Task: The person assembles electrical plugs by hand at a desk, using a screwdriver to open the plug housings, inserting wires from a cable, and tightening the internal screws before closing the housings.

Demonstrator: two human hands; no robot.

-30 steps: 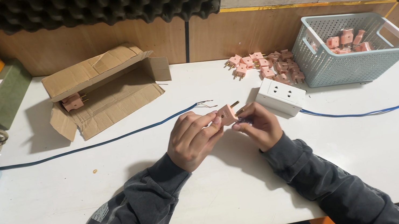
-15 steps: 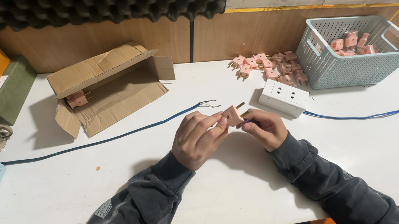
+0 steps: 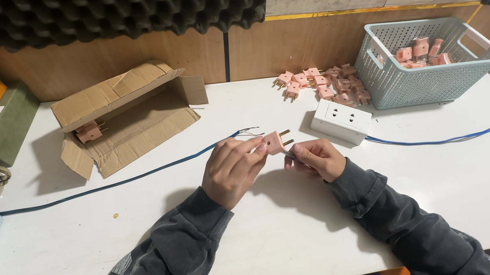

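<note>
Both hands are up over the middle of the white surface [image 3: 64, 256], and the left hand [image 3: 232, 172] has its fingers clamped on a pink two-pin plug [image 3: 274, 142], pins pointing toward two o'clock. The right hand [image 3: 317, 158] sits just beside it at three o'clock, fingers pinched together on a thin dark tool at the plug's lower edge; what kind of tool, I cannot tell. A blue cable [image 3: 131, 176] runs off toward nine o'clock, its bare end near the plug. At two o'clock, just beside the hands, a white socket block [image 3: 341, 120], another blue cable [image 3: 453, 137] trailing away. Beyond it a heap of pink plugs [image 3: 323, 83], a pale blue basket [image 3: 397, 87] holding more. At ten o'clock, an open cardboard box [image 3: 128, 121].
</note>
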